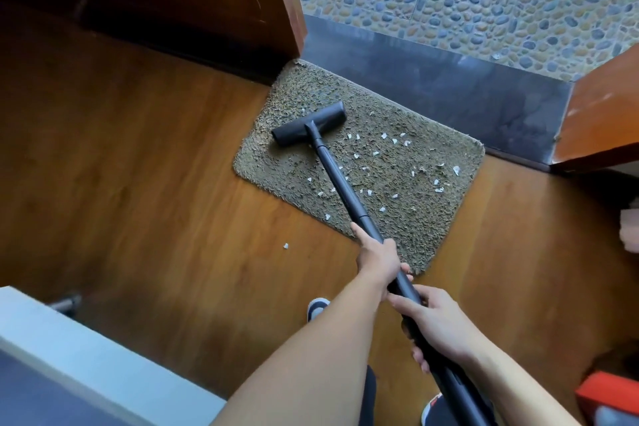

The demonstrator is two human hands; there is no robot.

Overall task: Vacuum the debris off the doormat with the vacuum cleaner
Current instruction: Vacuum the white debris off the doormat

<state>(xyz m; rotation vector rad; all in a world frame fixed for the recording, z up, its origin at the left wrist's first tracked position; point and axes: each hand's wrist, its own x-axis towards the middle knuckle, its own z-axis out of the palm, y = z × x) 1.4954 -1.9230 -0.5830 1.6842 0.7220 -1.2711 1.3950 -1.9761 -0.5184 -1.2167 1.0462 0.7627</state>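
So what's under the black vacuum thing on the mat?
The vacuum head sits on the shaggy doormat, so mat is under it. White scraps lie beside it, mostly to its right. Any scraps beneath the head are covered.

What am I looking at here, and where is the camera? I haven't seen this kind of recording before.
There is no robot here. The one picture comes from a camera worn on a person's head, looking down at their own arms. Both hands grip the black wand of a vacuum cleaner: the left hand farther down it, the right hand nearer the body. The wand ends in a flat nozzle resting on the far left part of the doormat. White scraps are scattered over the mat, mostly to the right of the nozzle. One stray scrap lies on the wood floor to the left of the mat.
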